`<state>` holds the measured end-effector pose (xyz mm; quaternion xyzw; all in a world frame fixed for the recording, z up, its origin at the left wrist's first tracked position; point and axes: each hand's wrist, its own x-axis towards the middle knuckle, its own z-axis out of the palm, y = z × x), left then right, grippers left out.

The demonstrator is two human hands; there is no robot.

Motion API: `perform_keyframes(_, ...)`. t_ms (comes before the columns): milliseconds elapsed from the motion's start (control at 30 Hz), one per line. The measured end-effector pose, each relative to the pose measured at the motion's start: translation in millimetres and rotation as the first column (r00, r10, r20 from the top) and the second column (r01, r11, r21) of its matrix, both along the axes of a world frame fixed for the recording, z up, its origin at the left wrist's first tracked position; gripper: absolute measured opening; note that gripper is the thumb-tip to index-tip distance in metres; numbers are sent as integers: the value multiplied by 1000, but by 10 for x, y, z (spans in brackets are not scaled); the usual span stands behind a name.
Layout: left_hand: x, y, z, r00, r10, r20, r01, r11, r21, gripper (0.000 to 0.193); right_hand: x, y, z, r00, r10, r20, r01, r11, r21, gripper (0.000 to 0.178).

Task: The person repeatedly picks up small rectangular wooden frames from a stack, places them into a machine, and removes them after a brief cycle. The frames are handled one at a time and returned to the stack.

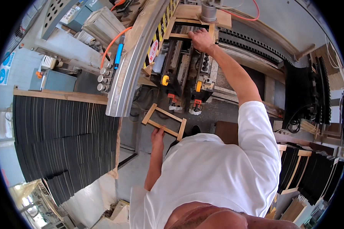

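Note:
Low in front of my body, my left hand (157, 138) is closed on the long near bar of a light wooden rectangular frame (168, 130). That frame is held tilted and its middle is open. My right arm reaches far forward, where my right hand (202, 40) is closed round the near bar of another wooden frame (178, 36). This second frame lies at the far end of a machine (185, 68) with two parallel rails. My fingertips on it are partly hidden. Yellow knobs (198, 86) and red clamps sit at the near ends of the rails.
Left of the machine runs a metal beam (122, 84) with a blue pen-like tool (119, 53) and several round buttons. A tall stack of black-edged pieces (65, 141) stands at the left. More black pieces and frames (307, 171) are stacked at the right. A metal cylinder (208, 13) stands beyond my right hand.

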<state>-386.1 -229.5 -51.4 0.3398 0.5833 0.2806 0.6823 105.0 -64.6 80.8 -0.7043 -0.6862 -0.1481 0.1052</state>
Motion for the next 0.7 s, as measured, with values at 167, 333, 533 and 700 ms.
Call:
perform_keyframes(167,51,-70,36,998,-50,-37,51,998,22,25,29,13,32,993,-63,-101,54,995,-83,24)
perform_keyframes(333,50,-98,24,997,-55,-58,56,998,22,22,105,57,52,983,-79,-168,57,990,-129,32)
perform_keyframes(533,28,-61,-39,999,-14,-45,16,998,55,21,114,75,115,988,-66,-141,45,987,-151,30)
perform_keyframes(700,-94,-127,-76,991,76,-114,-42,960,275,21,2,73,218,994,-6,-113,-7,993,-114,28)
